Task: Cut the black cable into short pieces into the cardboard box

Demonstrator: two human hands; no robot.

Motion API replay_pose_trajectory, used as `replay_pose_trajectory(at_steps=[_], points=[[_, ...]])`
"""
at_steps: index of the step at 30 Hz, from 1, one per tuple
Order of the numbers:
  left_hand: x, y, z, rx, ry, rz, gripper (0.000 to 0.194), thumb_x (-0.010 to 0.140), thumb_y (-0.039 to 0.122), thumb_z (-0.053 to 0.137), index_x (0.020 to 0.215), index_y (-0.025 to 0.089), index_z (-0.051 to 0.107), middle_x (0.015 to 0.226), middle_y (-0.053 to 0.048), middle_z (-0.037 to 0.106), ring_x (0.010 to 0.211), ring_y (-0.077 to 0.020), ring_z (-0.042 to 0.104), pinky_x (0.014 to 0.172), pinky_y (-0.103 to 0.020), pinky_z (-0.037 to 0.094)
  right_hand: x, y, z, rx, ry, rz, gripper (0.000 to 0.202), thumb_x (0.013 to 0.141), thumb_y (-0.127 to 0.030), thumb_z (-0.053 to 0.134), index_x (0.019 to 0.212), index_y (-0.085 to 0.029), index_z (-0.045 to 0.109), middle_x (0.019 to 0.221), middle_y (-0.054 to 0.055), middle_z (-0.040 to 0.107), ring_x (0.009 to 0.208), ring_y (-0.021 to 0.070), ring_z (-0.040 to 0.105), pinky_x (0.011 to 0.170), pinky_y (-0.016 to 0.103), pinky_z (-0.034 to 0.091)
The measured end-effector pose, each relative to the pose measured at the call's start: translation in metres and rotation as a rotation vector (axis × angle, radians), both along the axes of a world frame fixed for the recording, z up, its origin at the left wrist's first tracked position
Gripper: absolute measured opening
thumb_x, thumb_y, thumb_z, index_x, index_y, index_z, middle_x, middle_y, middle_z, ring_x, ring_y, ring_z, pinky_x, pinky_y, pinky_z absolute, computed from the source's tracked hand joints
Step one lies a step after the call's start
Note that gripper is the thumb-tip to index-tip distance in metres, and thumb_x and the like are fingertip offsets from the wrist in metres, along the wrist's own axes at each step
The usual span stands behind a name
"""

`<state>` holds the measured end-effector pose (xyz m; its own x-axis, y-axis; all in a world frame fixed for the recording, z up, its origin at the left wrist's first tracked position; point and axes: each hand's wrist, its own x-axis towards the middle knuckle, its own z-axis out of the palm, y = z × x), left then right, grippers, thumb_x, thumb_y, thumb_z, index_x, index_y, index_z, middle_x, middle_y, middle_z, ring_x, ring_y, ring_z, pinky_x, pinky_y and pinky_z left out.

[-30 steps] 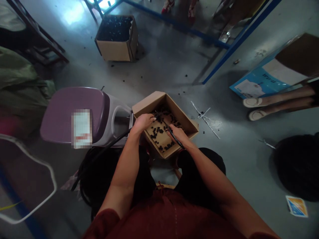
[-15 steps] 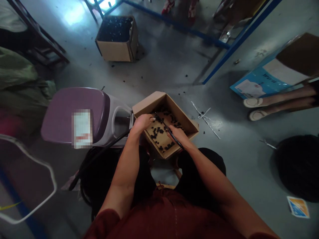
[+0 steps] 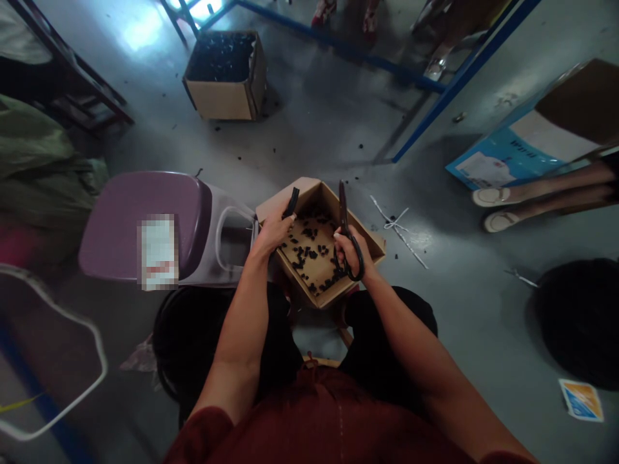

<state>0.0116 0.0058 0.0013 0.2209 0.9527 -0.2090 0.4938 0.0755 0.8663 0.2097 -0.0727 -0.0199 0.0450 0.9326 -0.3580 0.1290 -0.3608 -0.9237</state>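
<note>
A cardboard box [image 3: 316, 301] stands open between my knees, with many small black pieces [image 3: 309, 252] scattered on its bottom. Over its left side, my left hand [image 3: 275, 231] is closed on a short black strip [image 3: 291, 202] whose end sticks up past the fingers. My right hand [image 3: 352, 250] grips black-handled scissors [image 3: 343, 209] over the box's right side, the blades pointing away from me. The two hands are apart. Whether the scissor blades are fully closed is hard to tell.
At the left stands a purple-topped stool [image 3: 145, 193] bearing a blurred-out item. A box of dark material [image 3: 222, 100] sits ahead. White ties [image 3: 396, 225] lie right of my box. Other people's feet and a blue box [image 3: 512, 151] are at the right.
The scissors have swung from lying across the box to pointing forward, and my right hand has moved right. My left hand now shows a black strip; the long black strand beside my left arm is gone.
</note>
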Motion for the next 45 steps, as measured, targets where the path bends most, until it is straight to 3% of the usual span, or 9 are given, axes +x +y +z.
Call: replay_pose_trajectory(at_steps=[5, 11, 15, 20, 28, 35, 40, 45], points=[[0.006, -0.001, 0.001, -0.054, -0.104, 0.107, 0.059, 0.085, 0.016, 0.038, 0.142, 0.026, 0.026, 0.086, -0.002, 0.060, 0.053, -0.0047, 0.045, 0.055, -0.018, 0.040, 0.002, 0.004, -0.001, 0.013, 0.182, -0.089, 0.034, 0.076, -0.053, 0.051, 0.093, -0.024, 0.042, 0.062, -0.007, 0.044, 0.041, 0.0063, 0.037, 0.035, 0.018, 0.034], [0.011, 0.000, -0.003, -0.045, -0.142, 0.192, 0.041, 0.087, 0.023, 0.040, 0.128, 0.015, 0.041, 0.078, -0.002, 0.059, 0.049, -0.0048, 0.041, 0.048, -0.018, 0.037, 0.002, 0.005, -0.001, 0.011, 0.226, -0.112, 0.038, 0.075, -0.056, 0.053, 0.094, -0.024, 0.044, 0.062, -0.007, 0.044, 0.040, 0.0051, 0.038, 0.035, 0.016, 0.033], [0.010, 0.001, -0.003, -0.003, -0.105, 0.123, 0.029, 0.086, 0.025, 0.044, 0.112, 0.014, 0.053, 0.079, -0.002, 0.061, 0.055, -0.0061, 0.047, 0.054, -0.019, 0.040, 0.002, 0.005, 0.000, 0.004, 0.220, -0.114, 0.041, 0.075, -0.059, 0.051, 0.094, -0.024, 0.044, 0.063, -0.008, 0.045, 0.040, 0.0045, 0.037, 0.035, 0.016, 0.034], [0.013, -0.002, 0.000, -0.001, -0.092, 0.062, 0.035, 0.089, 0.028, 0.041, 0.121, 0.018, 0.051, 0.071, 0.000, 0.058, 0.054, -0.0071, 0.048, 0.057, -0.021, 0.042, 0.001, 0.005, 0.002, -0.002, 0.199, -0.112, 0.042, 0.075, -0.060, 0.050, 0.094, -0.024, 0.043, 0.063, -0.007, 0.046, 0.040, 0.0044, 0.038, 0.035, 0.016, 0.034], [0.018, -0.005, 0.004, -0.059, -0.104, 0.050, 0.037, 0.088, 0.030, 0.045, 0.121, 0.016, 0.054, 0.069, -0.002, 0.056, 0.056, -0.0090, 0.048, 0.054, -0.021, 0.040, 0.001, 0.004, 0.003, -0.003, 0.153, -0.076, 0.042, 0.077, -0.062, 0.047, 0.095, -0.024, 0.045, 0.065, -0.006, 0.047, 0.042, 0.0053, 0.041, 0.037, 0.016, 0.036], [0.017, -0.012, 0.009, -0.177, -0.125, -0.211, 0.039, 0.080, 0.032, 0.053, 0.116, 0.017, 0.059, 0.074, 0.000, 0.059, 0.060, -0.0093, 0.048, 0.054, -0.020, 0.039, 0.001, 0.007, 0.001, 0.072, 0.153, -0.046, 0.044, 0.074, -0.056, 0.055, 0.098, -0.021, 0.045, 0.073, -0.003, 0.054, 0.055, 0.0072, 0.051, 0.052, 0.020, 0.046], [0.024, -0.019, 0.012, -0.264, -0.036, -0.409, 0.036, 0.081, 0.031, 0.048, 0.111, 0.016, 0.061, 0.065, 0.002, 0.055, 0.054, -0.0085, 0.046, 0.051, -0.020, 0.037, 0.004, 0.012, -0.008, 0.098, 0.202, -0.153, 0.049, 0.066, -0.047, 0.065, 0.103, -0.023, 0.043, 0.077, -0.003, 0.055, 0.060, 0.0088, 0.055, 0.056, 0.022, 0.047], [0.033, -0.025, 0.019, -0.346, -0.032, -0.481, 0.032, 0.081, 0.029, 0.048, 0.107, 0.016, 0.061, 0.066, 0.001, 0.057, 0.054, -0.0093, 0.050, 0.049, -0.019, 0.038, 0.010, 0.016, -0.016, 0.084, 0.270, -0.188, 0.048, 0.065, -0.041, 0.065, 0.103, -0.024, 0.041, 0.075, -0.004, 0.053, 0.058, 0.0096, 0.053, 0.055, 0.024, 0.046]])
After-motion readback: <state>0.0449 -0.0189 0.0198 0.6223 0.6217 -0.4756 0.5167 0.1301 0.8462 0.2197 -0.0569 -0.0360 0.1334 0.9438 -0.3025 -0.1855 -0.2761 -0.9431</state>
